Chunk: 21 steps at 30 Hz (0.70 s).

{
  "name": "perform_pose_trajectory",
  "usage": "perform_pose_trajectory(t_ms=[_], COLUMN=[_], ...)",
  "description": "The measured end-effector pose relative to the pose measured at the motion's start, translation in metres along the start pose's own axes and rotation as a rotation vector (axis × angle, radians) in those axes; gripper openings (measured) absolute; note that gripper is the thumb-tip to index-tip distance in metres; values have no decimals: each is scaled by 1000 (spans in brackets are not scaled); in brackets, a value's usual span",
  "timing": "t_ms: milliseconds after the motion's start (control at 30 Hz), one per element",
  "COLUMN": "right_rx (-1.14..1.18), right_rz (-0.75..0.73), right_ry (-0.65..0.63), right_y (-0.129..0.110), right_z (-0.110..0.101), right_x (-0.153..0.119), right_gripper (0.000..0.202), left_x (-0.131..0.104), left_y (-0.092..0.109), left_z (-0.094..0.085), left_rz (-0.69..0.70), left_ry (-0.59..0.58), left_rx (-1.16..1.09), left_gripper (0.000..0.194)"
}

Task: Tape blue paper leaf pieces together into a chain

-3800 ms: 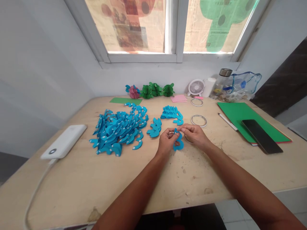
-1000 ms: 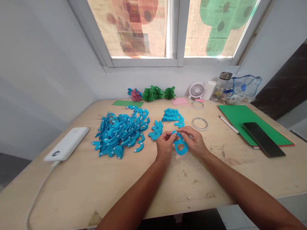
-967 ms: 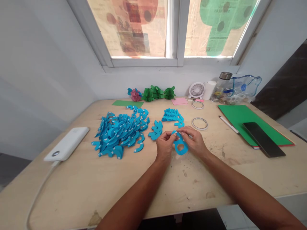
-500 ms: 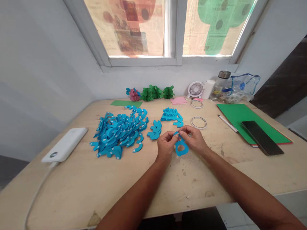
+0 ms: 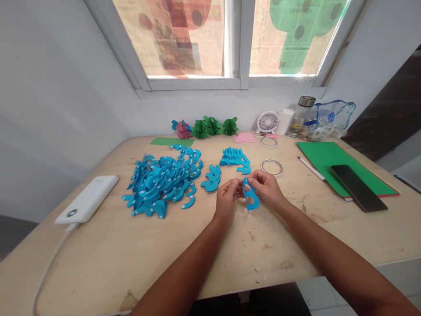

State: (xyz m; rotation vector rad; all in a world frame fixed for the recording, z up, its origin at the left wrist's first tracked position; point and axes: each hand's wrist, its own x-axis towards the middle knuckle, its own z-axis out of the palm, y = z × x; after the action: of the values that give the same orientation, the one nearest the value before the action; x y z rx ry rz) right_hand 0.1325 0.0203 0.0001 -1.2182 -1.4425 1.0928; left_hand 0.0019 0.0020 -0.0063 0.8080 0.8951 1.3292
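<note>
Hands, head view: two, bare, over the counter (image 5: pixel 125 250); left hand (image 5: pixel 226 197) and right hand (image 5: pixel 268 188).
Held piece: one blue cutout (image 5: pixel 255 203), between the hands at the middle of the counter, tilted, its rounded end hanging toward the near edge.
Right grip: closed, pinching the cutout's upper part.
Left grip: fingers curled at the cutout's left edge; cannot tell whether they pinch it.
Blue paper: three groups, comprising one large pile (image 5: pixel 161 184) with white tabs, one small bunch (image 5: pixel 212 177) and one fanned row (image 5: pixel 233 156).
Tape rings: two visible, a near ring (image 5: pixel 281 169) and a far ring (image 5: pixel 269 146).
Paper balls: four along the wall; three green balls (image 5: pixel 211 126), one pink ball (image 5: pixel 183 129) with blue parts.
Right side: one phone (image 5: pixel 358 188) on a large green sheet (image 5: pixel 322 160); one pen (image 5: pixel 311 168) just beside.
Back right: one fan (image 5: pixel 267 122), one bottle (image 5: pixel 297 117), one clear bag (image 5: pixel 332 116).
Left side: one power bank (image 5: pixel 88 198), one cable (image 5: pixel 54 254).
Obscured: pieces in the pile overlap, uncountable; bag contents unclear; fingertips behind the cutout partly hidden.
Cut off: both forearms and the cable, at the lower frame edge.
</note>
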Motion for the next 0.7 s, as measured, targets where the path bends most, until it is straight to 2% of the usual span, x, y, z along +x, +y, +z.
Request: perform_pose_trajectory(t_ms=[333, 567, 700], right_rx=[41, 8, -22], right_rz=[23, -7, -49], right_ry=[-24, 64, 57], right_y=[-3, -3, -8], right_z=[0, -1, -3], right_x=[0, 2, 3], right_gripper=[21, 18, 18], left_x=[2, -3, -4], left_y=[-1, -1, -3], left_z=[-1, 3, 5], left_rz=[-57, -128, -135], left_ry=[8, -163, -132], left_rx=[-14, 30, 78], left_gripper=[30, 44, 47])
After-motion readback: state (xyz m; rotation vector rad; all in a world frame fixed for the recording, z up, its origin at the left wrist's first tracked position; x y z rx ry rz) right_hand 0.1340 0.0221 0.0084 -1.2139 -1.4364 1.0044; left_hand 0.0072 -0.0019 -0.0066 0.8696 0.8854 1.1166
